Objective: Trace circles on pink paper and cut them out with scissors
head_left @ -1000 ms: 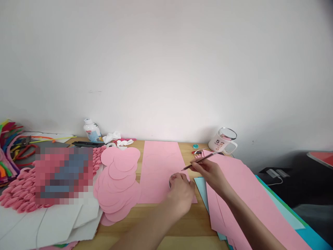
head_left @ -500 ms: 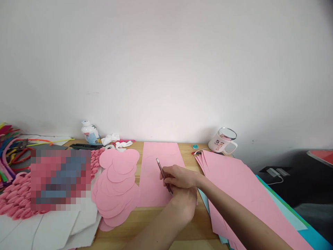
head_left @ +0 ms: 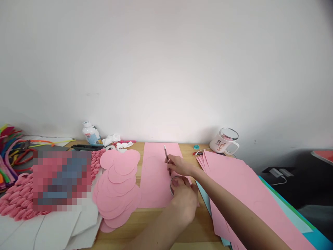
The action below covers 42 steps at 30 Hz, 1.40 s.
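My left hand [head_left: 185, 198] presses down on a small round object [head_left: 174, 182] lying on a long pink paper strip [head_left: 156, 173]. The fingers curl over its rim. My right hand [head_left: 180, 164] is closed on a pencil [head_left: 167, 160], its tip at the far edge of the round object and its upper end pointing toward the wall. A heap of cut pink paper circles [head_left: 118, 185] lies just left of the strip.
A stack of large pink sheets [head_left: 241, 194] over blue ones lies at the right. A white mug [head_left: 224, 141] and a small white bottle [head_left: 90, 132] stand by the wall. Pink loops, pipe cleaners [head_left: 10, 146] and white sheets [head_left: 47, 227] fill the left.
My right hand swung the pencil in from the right onto the strip, then moved it along the round object's far edge. My left hand stayed on the round object.
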Available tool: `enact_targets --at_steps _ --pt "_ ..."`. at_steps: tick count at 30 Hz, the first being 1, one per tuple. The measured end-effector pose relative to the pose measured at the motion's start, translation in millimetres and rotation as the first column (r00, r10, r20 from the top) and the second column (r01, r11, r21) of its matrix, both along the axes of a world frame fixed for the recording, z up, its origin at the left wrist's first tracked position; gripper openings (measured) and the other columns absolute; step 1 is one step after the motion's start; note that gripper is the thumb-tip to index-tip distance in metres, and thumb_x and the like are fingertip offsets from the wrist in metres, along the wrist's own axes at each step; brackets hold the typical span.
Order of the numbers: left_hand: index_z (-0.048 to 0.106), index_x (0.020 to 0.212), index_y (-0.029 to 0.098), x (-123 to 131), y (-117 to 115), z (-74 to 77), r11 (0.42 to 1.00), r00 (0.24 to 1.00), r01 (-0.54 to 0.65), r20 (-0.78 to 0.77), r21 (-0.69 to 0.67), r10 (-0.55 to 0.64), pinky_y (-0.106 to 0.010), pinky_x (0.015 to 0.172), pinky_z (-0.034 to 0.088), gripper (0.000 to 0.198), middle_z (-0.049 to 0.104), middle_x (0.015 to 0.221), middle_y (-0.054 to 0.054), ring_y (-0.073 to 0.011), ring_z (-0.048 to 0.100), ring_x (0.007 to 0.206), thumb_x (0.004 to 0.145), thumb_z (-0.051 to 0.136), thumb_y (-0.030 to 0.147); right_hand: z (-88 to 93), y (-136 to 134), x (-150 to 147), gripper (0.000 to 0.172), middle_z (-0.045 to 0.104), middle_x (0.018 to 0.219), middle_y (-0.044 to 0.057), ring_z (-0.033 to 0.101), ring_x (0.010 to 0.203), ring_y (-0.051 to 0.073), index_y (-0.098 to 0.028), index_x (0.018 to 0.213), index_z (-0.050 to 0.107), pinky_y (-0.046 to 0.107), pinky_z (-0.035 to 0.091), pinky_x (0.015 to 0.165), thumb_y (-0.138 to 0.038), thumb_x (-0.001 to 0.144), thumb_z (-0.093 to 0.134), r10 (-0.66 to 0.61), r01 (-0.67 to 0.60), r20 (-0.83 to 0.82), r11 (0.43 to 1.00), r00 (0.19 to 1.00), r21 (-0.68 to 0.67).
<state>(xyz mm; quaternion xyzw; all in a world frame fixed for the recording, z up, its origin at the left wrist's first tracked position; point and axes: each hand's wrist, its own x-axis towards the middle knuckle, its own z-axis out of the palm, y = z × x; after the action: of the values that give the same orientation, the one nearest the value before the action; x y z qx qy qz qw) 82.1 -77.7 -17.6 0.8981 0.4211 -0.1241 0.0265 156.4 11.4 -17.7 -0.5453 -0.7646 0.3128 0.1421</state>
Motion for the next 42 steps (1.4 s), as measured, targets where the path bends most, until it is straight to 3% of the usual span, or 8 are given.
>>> enact_targets --at_steps 8,12,19,23,26,32,37,42 --pt "0.052 0.113 0.004 -4 4 6.4 0.995 0.995 0.097 0.014 -0.002 -0.097 -0.043 0.064 0.042 0.058 0.058 0.101 -0.028 -0.0414 0.051 0.095 0.057 0.067 0.010 -19.7 -7 42 0.012 0.067 0.067 0.003 0.063 0.063 0.016 -0.017 0.086 0.054 0.024 0.042 0.059 -0.012 0.078 0.046 -0.245 0.248 -0.043 0.961 0.969 0.121" --pt "0.056 0.103 0.008 -11 12 4.8 0.992 0.986 0.125 0.115 -0.027 -0.121 -0.040 0.064 0.043 0.050 0.059 0.097 -0.022 -0.0347 0.053 0.090 0.054 0.065 0.003 -19.8 -22 54 0.002 0.065 0.061 0.000 0.062 0.058 0.017 -0.018 0.077 0.053 0.024 0.044 0.056 -0.019 0.076 0.052 -0.296 0.310 -0.108 0.936 0.949 0.164" --pt "0.055 0.090 0.014 -41 20 -11.6 0.994 0.902 0.076 0.430 -0.082 -0.033 -0.034 0.065 0.045 0.029 0.061 0.092 -0.013 -0.0273 0.054 0.087 0.063 0.057 0.003 -23.8 -66 54 0.020 0.065 0.068 0.004 0.064 0.063 0.018 -0.020 0.088 0.051 0.029 0.049 0.064 -0.035 0.086 0.039 -0.470 0.565 -0.331 0.768 0.818 0.303" --pt "0.052 0.084 0.016 -52 18 -26.6 0.991 0.755 -0.016 0.649 -0.130 0.097 -0.029 0.067 0.046 0.022 0.060 0.090 -0.008 -0.0193 0.056 0.080 0.070 0.044 0.001 -47.0 -93 46 0.018 0.067 0.081 0.004 0.064 0.071 0.019 -0.022 0.088 0.055 0.029 0.049 0.066 -0.020 0.077 0.041 -0.343 0.388 -0.183 0.833 0.921 0.393" --pt "0.051 0.077 0.017 -56 19 -33.3 0.981 0.605 -0.089 0.774 -0.171 0.189 -0.026 0.064 0.045 0.021 0.059 0.081 -0.005 -0.0151 0.056 0.070 0.075 0.037 0.003 -59.5 -103 41 0.019 0.065 0.076 0.003 0.062 0.067 0.019 -0.022 0.083 0.054 0.027 0.046 0.058 -0.014 0.070 0.043 -0.347 0.336 -0.059 0.831 0.936 0.442" --pt "0.053 0.071 0.018 -68 14 -22.5 0.958 0.357 -0.173 0.892 -0.227 0.276 -0.024 0.062 0.044 0.019 0.060 0.067 -0.001 -0.0135 0.056 0.064 0.079 0.038 0.009 -47.2 -93 37 0.016 0.065 0.067 0.000 0.061 0.059 0.017 -0.021 0.075 0.050 0.024 0.039 0.055 -0.007 0.067 0.044 -0.454 0.405 0.061 0.840 0.889 0.362" --pt "0.055 0.074 0.019 -81 9 -13.6 0.944 0.293 -0.216 0.905 -0.251 0.307 -0.026 0.064 0.046 0.018 0.062 0.068 -0.001 -0.0146 0.059 0.065 0.082 0.039 0.016 -38.1 -80 22 0.010 0.068 0.070 0.002 0.064 0.064 0.018 -0.020 0.073 0.051 0.023 0.037 0.054 -0.011 0.071 0.053 -0.422 0.371 0.139 0.882 0.896 0.291" --pt "0.058 0.084 0.018 -97 13 -29.5 0.915 0.303 -0.285 0.879 -0.285 0.368 -0.031 0.065 0.048 0.020 0.065 0.072 -0.004 -0.0186 0.062 0.070 0.079 0.038 0.013 -34.7 -76 21 0.020 0.067 0.063 0.001 0.063 0.063 0.018 -0.020 0.066 0.053 0.022 0.034 0.053 0.000 0.064 0.055 -0.435 0.379 0.190 0.885 0.880 0.272"
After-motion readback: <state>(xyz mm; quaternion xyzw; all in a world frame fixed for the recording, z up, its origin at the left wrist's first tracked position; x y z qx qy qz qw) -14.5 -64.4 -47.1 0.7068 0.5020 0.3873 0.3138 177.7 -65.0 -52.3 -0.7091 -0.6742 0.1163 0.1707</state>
